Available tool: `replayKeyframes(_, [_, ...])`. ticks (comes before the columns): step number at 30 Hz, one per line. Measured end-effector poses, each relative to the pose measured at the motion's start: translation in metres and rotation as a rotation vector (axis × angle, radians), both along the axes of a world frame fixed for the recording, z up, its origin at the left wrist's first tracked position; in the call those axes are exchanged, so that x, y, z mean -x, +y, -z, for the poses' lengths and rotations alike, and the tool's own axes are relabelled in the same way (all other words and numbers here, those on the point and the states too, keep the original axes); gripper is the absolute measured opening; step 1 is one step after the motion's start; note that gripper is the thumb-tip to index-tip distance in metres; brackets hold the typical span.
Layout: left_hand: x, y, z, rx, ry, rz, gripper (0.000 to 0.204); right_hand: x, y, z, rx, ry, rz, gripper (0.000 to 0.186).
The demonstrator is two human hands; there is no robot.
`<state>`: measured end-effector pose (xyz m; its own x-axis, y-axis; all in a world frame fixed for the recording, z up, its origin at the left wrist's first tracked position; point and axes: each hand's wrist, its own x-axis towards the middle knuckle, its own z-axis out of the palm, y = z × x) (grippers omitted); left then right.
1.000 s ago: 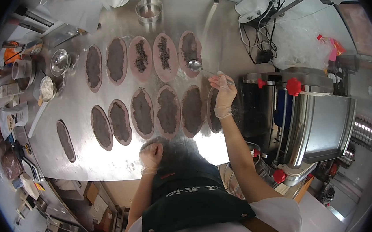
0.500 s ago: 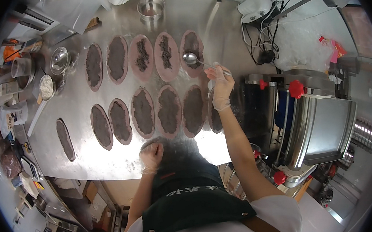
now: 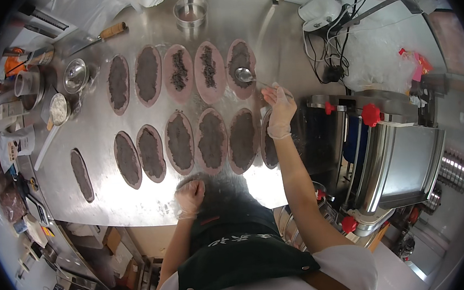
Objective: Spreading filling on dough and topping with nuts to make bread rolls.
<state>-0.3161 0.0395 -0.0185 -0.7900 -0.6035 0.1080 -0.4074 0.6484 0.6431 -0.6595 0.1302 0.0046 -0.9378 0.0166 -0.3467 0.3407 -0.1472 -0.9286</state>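
Note:
My right hand (image 3: 281,107), in a clear glove, grips the handle of a metal spoon (image 3: 244,75). The spoon's bowl rests on the dark filling of the far-right oval dough piece (image 3: 238,50). In the same far row, dark clumps of filling run down the middles of two pinkish dough ovals (image 3: 172,87) (image 3: 219,88), while two more at the left bear it spread nearly to the edges. A near row of coated ovals (image 3: 211,141) lies below; my right wrist partly hides its last one. My left hand (image 3: 190,195), also gloved, is a closed fist at the table's front edge.
A steel bowl (image 3: 191,16) stands at the back. Behind the far row's left end lies a wooden-handled blade (image 3: 113,30). At left are a scoop of white powder (image 3: 59,110) and a small metal bowl (image 3: 76,76). A steel roller machine (image 3: 404,157) flanks my right arm.
The spoon's bowl has shifted slightly right and toward me over the far-right dough piece. The plastic at the back left has moved off, exposing the wooden-handled blade. My left fist stays put.

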Motion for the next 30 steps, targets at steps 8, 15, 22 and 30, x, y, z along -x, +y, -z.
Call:
replayKeyframes(8, [0.003,-0.001,-0.003,0.005,0.016,0.014,0.019,0.018,-0.026,-0.009,0.013,0.121,-0.015,0.023])
replayKeyframes(15, [0.002,-0.001,-0.003,0.022,-0.006,0.023,0.018,0.020,-0.043,-0.008,-0.040,0.184,-0.036,0.020])
replayKeyframes(22, [0.004,-0.001,-0.005,0.017,0.022,0.019,0.016,0.038,-0.029,-0.001,0.033,0.105,0.062,0.022])
replayKeyframes(30, [0.000,-0.001,-0.002,0.001,-0.020,0.012,0.017,0.001,0.010,-0.002,0.037,-0.034,0.069,0.028])
